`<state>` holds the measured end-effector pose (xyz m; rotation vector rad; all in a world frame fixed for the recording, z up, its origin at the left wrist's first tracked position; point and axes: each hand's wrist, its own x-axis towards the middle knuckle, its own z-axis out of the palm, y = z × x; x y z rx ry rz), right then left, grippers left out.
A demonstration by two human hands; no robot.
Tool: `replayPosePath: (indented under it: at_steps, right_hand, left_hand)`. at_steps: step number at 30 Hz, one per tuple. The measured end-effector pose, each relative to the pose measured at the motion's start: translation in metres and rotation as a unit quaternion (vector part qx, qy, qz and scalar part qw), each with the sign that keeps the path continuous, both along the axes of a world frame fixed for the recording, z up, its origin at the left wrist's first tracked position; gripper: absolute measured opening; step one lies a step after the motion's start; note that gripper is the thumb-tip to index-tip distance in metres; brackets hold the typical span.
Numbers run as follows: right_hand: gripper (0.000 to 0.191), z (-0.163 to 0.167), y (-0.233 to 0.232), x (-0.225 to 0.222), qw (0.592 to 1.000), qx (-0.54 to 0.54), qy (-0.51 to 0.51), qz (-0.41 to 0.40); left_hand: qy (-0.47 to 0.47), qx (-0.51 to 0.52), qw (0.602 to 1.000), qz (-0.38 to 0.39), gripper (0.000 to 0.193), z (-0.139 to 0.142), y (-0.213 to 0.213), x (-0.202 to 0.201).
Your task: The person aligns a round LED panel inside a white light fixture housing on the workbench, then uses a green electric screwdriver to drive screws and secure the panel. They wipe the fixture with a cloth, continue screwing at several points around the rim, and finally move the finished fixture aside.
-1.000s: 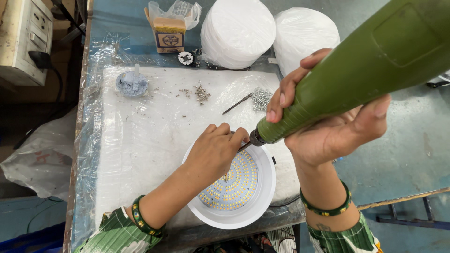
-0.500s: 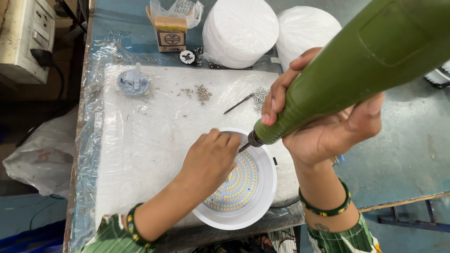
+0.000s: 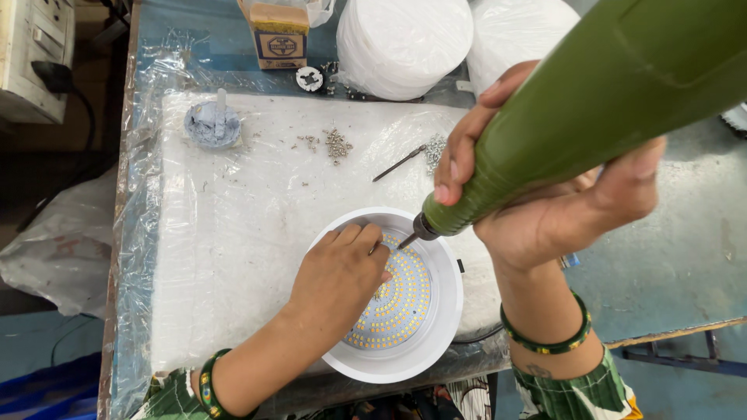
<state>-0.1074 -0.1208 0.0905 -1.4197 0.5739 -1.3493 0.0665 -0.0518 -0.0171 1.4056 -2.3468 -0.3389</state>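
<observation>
A round white lamp housing (image 3: 443, 311) lies on the white pad, with a disc of many small yellow LEDs (image 3: 401, 299) inside it. My left hand (image 3: 338, 284) rests inside the housing, fingertips pinched near the upper edge of the LED disc; what they pinch is too small to see. My right hand (image 3: 560, 206) grips a big green electric screwdriver (image 3: 591, 101), tilted down to the left. Its bit tip (image 3: 405, 243) touches the disc right beside my left fingertips.
Small piles of screws (image 3: 337, 144) and a loose metal bit (image 3: 398, 164) lie on the white plastic-covered pad (image 3: 233, 233). A grey paste cup (image 3: 212, 124), a small cardboard box (image 3: 278, 35) and stacks of white round covers (image 3: 405, 43) stand at the back. The table edge runs along the left.
My left hand has slid a little lower into the housing, and the screwdriver tip has come down onto the LED disc next to my fingertips.
</observation>
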Motion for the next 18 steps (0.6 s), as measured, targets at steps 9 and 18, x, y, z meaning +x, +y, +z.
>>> replayPosePath:
  at_steps: [9,18]
  right_hand:
    - [0.089,-0.001,0.000,-0.004,0.995,0.008,-0.082,0.051]
    - [0.093,0.040,0.000,-0.050,0.980,-0.128,0.141,-0.051]
  left_hand:
    - [0.008,-0.007,1.000,0.002,0.024,0.002,0.001,0.001]
    - [0.189,0.011,0.982,0.016,0.023,0.006,-0.012,0.023]
